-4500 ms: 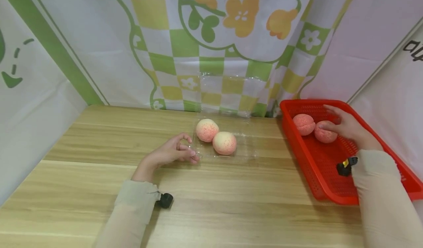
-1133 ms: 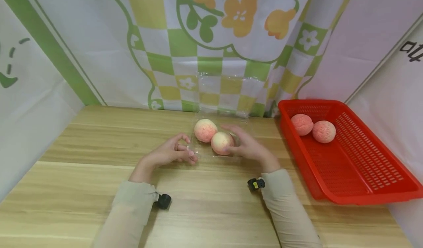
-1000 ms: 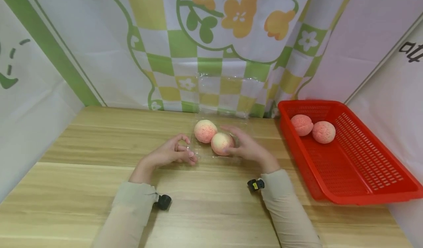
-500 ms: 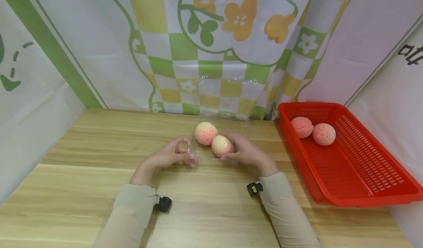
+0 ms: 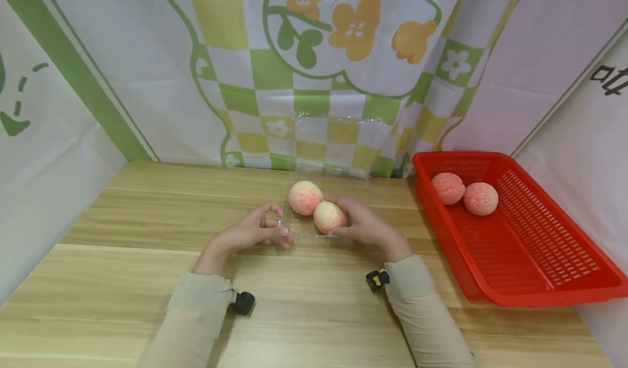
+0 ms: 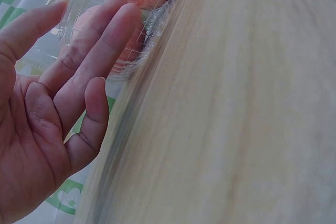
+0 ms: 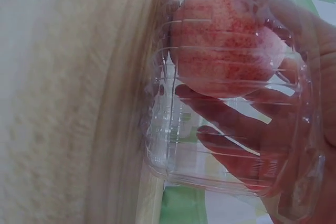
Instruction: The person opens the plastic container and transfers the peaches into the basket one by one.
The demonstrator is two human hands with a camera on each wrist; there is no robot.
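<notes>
A clear plastic box (image 5: 301,227) rests at the back of the wooden table, its lid (image 5: 338,142) raised against the curtain. Inside, two cream-and-pink peaches touch: a rear-left peach (image 5: 306,197) and a front-right peach (image 5: 328,217). My right hand (image 5: 365,223) reaches into the box and holds the front-right peach, thumb at the front and fingers behind. In the right wrist view, that peach (image 7: 226,40) and the fingers show through the ribbed wall. My left hand (image 5: 252,230) is beside the box's left edge, fingers loosely bent and holding nothing; its palm (image 6: 31,140) faces the left wrist camera.
A red perforated basket (image 5: 471,259) stands on the right of the table. At its far end lie two pinker peaches, a left one (image 5: 448,188) and a right one (image 5: 481,198). A checked, flowered curtain (image 5: 275,68) hangs behind the table (image 5: 314,313).
My right hand has left the right peach in the basket and moved left to the box's front-right peach, its fingers lately sinking lower around it. My left hand stays in place.
</notes>
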